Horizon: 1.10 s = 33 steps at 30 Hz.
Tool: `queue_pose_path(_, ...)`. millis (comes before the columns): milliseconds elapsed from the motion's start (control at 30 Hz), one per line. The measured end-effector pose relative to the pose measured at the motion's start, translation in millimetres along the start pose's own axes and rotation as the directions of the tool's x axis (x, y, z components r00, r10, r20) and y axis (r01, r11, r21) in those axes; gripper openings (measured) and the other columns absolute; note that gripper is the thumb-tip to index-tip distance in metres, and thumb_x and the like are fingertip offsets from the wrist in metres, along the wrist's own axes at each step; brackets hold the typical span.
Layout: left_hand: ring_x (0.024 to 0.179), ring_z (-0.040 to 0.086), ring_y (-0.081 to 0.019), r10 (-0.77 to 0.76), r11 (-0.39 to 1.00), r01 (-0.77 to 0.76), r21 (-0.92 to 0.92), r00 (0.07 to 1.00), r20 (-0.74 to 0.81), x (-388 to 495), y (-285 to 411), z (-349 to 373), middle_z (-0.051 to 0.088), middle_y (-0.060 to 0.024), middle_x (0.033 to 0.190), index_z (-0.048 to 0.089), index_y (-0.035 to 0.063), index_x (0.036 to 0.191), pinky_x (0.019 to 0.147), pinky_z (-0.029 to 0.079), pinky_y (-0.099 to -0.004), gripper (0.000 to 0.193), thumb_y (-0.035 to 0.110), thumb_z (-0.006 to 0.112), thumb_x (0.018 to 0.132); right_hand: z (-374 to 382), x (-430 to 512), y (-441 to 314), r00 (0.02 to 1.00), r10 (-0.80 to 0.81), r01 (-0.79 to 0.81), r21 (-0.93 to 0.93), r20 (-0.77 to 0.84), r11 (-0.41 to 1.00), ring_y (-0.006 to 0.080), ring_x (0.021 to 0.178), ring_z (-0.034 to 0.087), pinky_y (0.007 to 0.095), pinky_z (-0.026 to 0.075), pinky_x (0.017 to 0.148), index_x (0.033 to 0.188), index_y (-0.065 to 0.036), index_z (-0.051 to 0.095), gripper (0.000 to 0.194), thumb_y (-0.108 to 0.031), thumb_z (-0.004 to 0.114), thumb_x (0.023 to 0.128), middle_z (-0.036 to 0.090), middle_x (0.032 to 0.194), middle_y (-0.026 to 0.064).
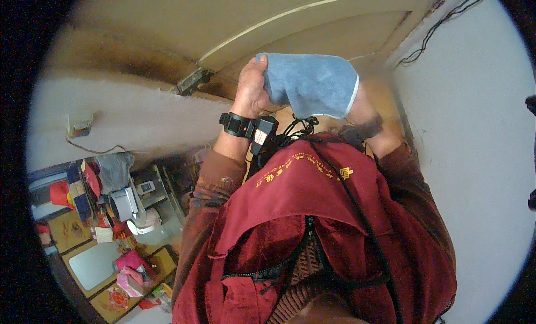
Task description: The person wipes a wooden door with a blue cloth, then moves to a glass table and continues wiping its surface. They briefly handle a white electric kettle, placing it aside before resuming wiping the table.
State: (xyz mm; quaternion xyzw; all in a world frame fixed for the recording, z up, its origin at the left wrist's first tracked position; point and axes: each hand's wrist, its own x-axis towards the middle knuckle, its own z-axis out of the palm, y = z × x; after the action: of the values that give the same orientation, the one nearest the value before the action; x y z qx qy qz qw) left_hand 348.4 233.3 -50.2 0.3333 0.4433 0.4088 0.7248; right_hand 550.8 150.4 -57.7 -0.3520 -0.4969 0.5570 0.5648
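Note:
A light blue cloth [312,83] with a pale hem is spread between my hands, in front of my chest. My left hand [252,83] grips its left edge, thumb lying on top. The right end of the cloth drapes over my right hand [363,104]; those fingers are hidden beneath it, so their grip does not show. A black strap with a small device [247,126] circles my left wrist, and a dark blurred band [362,128] is around the right one. Just below the cloth hang looped black cords [299,129].
A brown wooden door [301,26] stands ahead, a white wall [469,156] to the right. Black cables [439,24] run along that wall. At lower left, shelving [67,250] holds bags, boxes and a white headset [144,223]. My red apron [310,181] bears yellow writing.

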Motion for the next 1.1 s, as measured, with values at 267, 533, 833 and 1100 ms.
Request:
queue_pose_path(267, 0.092, 0.058, -0.0201, -0.037, 0.99, 0.041, 0.133, 0.999, -0.027, 5, 0, -6, 0.06, -0.0103, 0.103, 0.049, -0.0008, 0.117, 0.083, 0.048, -0.0364, 0.029, 0.018, 0.052, 0.095, -31, -7, 25, 0.947, 0.293, -0.233, 0.909, 0.131, 0.347, 0.0325, 0.108, 0.059, 0.0461, 0.046, 0.096, 0.122, 0.001, 0.052, 0.039, -0.028, 0.051, 0.095, 0.06, 0.119, 0.0186)
queue_pose_path(533, 0.093, 0.058, -0.0219, 0.118, 0.747, -0.33, 0.577, 0.92, 0.374, -7, 2, -16, 0.06, -0.0107, 0.102, 0.047, 0.0044, 0.133, 0.086, 0.048, -0.0345, 0.065, 0.004, 0.073, 0.075, -26, -2, 36, 0.935, 0.265, -0.114, 0.508, -0.235, 0.854, 0.0208, 0.092, 0.064, 0.0347, 0.056, 0.079, 0.115, -0.001, 0.052, 0.035, 0.002, 0.064, 0.082, 0.064, 0.104, 0.0111)
queue_pose_path(833, 0.086, 0.057, -0.0236, 0.371, 0.34, -0.59, 0.732, 0.8, 0.472, -15, 17, -16, 0.056, -0.0116, 0.09, 0.057, 0.0006, 0.097, 0.075, 0.046, -0.0351, 0.024, 0.007, 0.067, 0.077, -37, -5, 5, 0.931, 0.168, -0.307, -0.449, -0.323, 0.839, 0.0276, 0.095, 0.063, 0.0374, 0.053, 0.08, 0.133, -0.004, 0.043, 0.068, -0.016, 0.075, 0.074, 0.059, 0.116, 0.0136)
queue_pose_path(1100, 0.078, 0.055, -0.015, 0.096, 0.518, -0.53, 0.671, 0.815, 0.571, -26, 43, 9, 0.059, -0.0073, 0.082, 0.056, 0.0012, 0.099, 0.071, 0.046, -0.0312, 0.023, 0.009, 0.066, 0.08, -16, 5, 12, 0.966, -0.217, 0.255, -0.618, 0.138, 0.744, 0.0297, 0.118, 0.051, 0.0386, 0.042, 0.097, 0.114, -0.002, 0.061, 0.057, -0.036, 0.077, 0.07, 0.053, 0.128, 0.0174)
